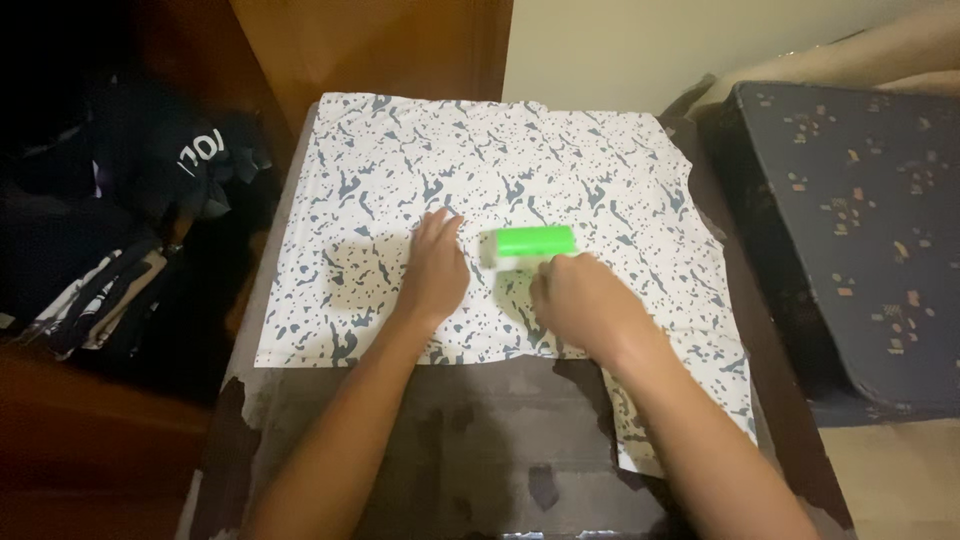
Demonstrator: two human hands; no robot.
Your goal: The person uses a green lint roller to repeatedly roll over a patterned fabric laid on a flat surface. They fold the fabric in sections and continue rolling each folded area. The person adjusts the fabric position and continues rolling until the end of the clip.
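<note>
Head view: our left hand (435, 268) lies flat, fingers spread, on the spotted cloth (620, 180); our right hand (580, 298) is closed around the green roller (535, 242).

I note the cloth (560, 160) spread on the bench (480, 440); roller (528, 243) at its centre, mattress (850, 230) at three o'clock, clothes pile (120, 220) at nine.

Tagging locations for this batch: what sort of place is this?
Probably a home bedroom or laundry corner: a patterned white garment spread on a worn table, a pile of dark clothes, a mattress-like dark cushion.
</note>
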